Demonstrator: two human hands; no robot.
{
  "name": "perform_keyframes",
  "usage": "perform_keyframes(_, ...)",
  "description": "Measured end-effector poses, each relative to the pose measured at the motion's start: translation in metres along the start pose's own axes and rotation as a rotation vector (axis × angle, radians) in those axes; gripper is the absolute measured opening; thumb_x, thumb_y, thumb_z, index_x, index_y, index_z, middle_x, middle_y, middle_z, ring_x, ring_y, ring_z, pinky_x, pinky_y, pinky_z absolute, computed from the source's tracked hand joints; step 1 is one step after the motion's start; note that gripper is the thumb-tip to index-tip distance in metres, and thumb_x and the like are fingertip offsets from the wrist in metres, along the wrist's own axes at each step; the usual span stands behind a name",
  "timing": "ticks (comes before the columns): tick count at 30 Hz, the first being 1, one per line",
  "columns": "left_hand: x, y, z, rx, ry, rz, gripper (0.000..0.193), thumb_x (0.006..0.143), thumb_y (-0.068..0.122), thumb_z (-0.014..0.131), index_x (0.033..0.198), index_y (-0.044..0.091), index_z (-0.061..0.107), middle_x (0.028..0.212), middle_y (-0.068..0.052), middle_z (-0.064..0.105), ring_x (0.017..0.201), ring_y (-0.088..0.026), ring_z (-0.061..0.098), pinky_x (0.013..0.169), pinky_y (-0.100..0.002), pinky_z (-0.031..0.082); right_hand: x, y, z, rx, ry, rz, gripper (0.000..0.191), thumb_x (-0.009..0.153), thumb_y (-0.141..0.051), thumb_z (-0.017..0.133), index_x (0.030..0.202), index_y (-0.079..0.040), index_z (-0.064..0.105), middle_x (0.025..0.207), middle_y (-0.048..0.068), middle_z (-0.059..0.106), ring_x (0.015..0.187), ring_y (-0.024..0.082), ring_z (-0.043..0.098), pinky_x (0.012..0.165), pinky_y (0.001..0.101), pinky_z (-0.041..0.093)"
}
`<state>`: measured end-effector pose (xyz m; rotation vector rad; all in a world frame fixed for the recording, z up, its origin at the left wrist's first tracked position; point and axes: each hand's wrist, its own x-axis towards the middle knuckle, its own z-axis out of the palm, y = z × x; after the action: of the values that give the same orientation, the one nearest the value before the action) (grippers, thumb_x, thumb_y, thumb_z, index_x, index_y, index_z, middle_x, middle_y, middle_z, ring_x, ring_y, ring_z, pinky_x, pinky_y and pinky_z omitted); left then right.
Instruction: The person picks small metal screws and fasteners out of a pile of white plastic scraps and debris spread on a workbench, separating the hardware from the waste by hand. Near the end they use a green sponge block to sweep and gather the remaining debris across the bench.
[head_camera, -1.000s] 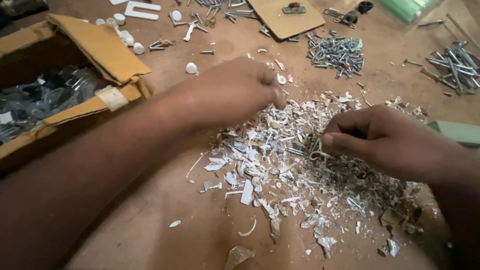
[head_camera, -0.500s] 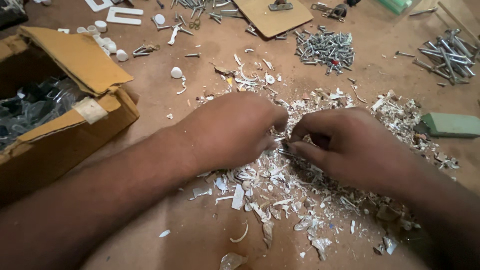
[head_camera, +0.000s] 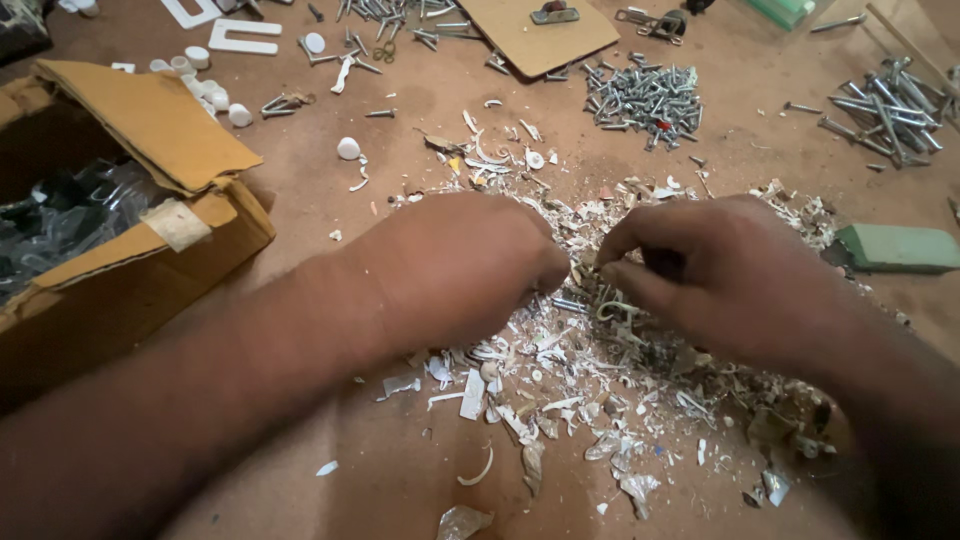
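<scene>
Mostly unsorted: left hand (head_camera: 455, 270) and right hand (head_camera: 715, 275), fingertips pinched together, pick over heap of white plastic scraps and small metal bits (head_camera: 590, 370); sorted pile of silver screws (head_camera: 645, 100) beyond heap.

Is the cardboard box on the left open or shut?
Open: the cardboard box has its flap folded back, showing dark items in clear plastic inside.

Two bare hands and forearms, head view. Left hand (head_camera: 455, 270): no glove, no ring, no watch or band at the wrist; forearm bare, no sleeve up to the frame edge. Right hand (head_camera: 715, 275): also ungloved, no jewellery visible, forearm bare to the frame edge. Fingertips mostly tucked under, nails not readable.
</scene>
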<state>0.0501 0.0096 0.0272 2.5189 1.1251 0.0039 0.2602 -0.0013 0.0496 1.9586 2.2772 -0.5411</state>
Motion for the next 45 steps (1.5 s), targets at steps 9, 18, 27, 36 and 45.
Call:
perform_keyframes(9, 0.001, 0.002, 0.007, 0.041, 0.048, 0.035, 0.017, 0.080, 0.008, 0.059, 0.090, 0.005, 0.072, 0.092, -0.017, 0.072, 0.090, -0.037, 0.071, 0.082, -0.050, 0.056, -0.005, 0.000, -0.009, 0.050, 0.085, -0.027, 0.024, 0.088, -0.039, 0.076, 0.101, -0.019, 0.079, 0.067, 0.005, 0.072, 0.060, 0.019, 0.066, 0.060, 0.0380, 0.054)
perform_keyframes(18, 0.012, -0.044, -0.007, -0.665, 0.359, 0.076, 0.023, 0.089, 0.020, 0.052, 0.084, 0.002, 0.065, 0.075, -0.008, 0.067, 0.067, -0.021, 0.062, 0.059, -0.039, 0.051, 0.004, 0.007, 0.013, 0.148, 0.047, -0.430, 0.019, 0.088, -0.030, 0.071, 0.101, -0.018, 0.079, 0.087, 0.001, 0.081, 0.071, 0.014, 0.076, 0.069, 0.0328, 0.063)
perform_keyframes(27, 0.009, -0.046, -0.007, -1.495, 0.151, -0.253, 0.015, 0.079, 0.005, 0.046, 0.078, 0.001, 0.060, 0.063, -0.006, 0.061, 0.044, -0.009, 0.044, 0.034, -0.025, 0.030, 0.009, -0.016, 0.028, 0.157, 0.088, -0.460, 0.024, 0.079, -0.031, 0.078, 0.097, -0.015, 0.078, 0.081, 0.003, 0.079, 0.070, 0.019, 0.077, 0.065, 0.0356, 0.062)
perform_keyframes(36, 0.008, -0.039, -0.011, -1.420, 0.179, -0.327, 0.020, 0.083, 0.016, 0.048, 0.076, 0.005, 0.063, 0.060, -0.002, 0.057, 0.044, -0.008, 0.043, 0.038, -0.025, 0.032, 0.009, -0.018, 0.027, 0.159, 0.065, -0.418, 0.026, 0.084, -0.031, 0.074, 0.106, -0.017, 0.078, 0.083, 0.004, 0.080, 0.071, 0.017, 0.079, 0.069, 0.0347, 0.063)
perform_keyframes(45, 0.011, -0.041, -0.009, -1.399, 0.153, -0.348, 0.019, 0.082, 0.018, 0.049, 0.074, 0.006, 0.061, 0.058, 0.000, 0.053, 0.043, -0.009, 0.040, 0.040, -0.028, 0.035, 0.010, -0.015, 0.031, 0.207, 0.069, -0.492, 0.026, 0.081, -0.028, 0.077, 0.103, -0.015, 0.079, 0.086, 0.003, 0.080, 0.073, 0.017, 0.079, 0.067, 0.0336, 0.063)
